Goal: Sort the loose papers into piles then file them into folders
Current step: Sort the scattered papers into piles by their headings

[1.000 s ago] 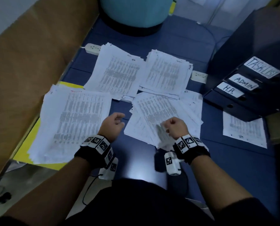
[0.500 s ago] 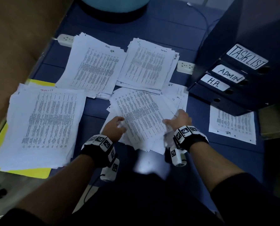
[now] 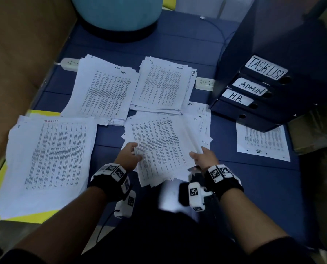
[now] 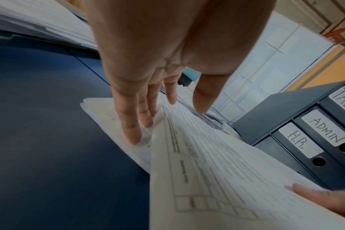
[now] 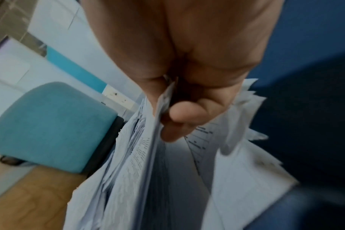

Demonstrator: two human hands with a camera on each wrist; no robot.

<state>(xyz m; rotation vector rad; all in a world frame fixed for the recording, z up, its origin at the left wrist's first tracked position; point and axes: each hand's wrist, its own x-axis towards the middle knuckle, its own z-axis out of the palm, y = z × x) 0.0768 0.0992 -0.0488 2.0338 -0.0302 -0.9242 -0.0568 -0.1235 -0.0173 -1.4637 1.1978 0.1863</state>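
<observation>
Since the earlier frame, the right hand (image 3: 203, 159) had lifted the loose papers (image 3: 159, 149), fingers pinching their edge, while the left hand (image 3: 127, 157) slid straight fingers underneath.

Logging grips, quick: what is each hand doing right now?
Left hand: open, straight fingers under the paper stack's left edge.
Right hand: pinching the stack's right edge.

A dark blue surface (image 3: 178, 44) is carrying four paper stacks (image 3: 159, 147), a lone sheet (image 3: 261, 141) lying beside stacked binders (image 3: 258, 92), two white power strips (image 3: 69, 64), and a yellow folder (image 3: 25, 216) lying beneath the left stack.
</observation>
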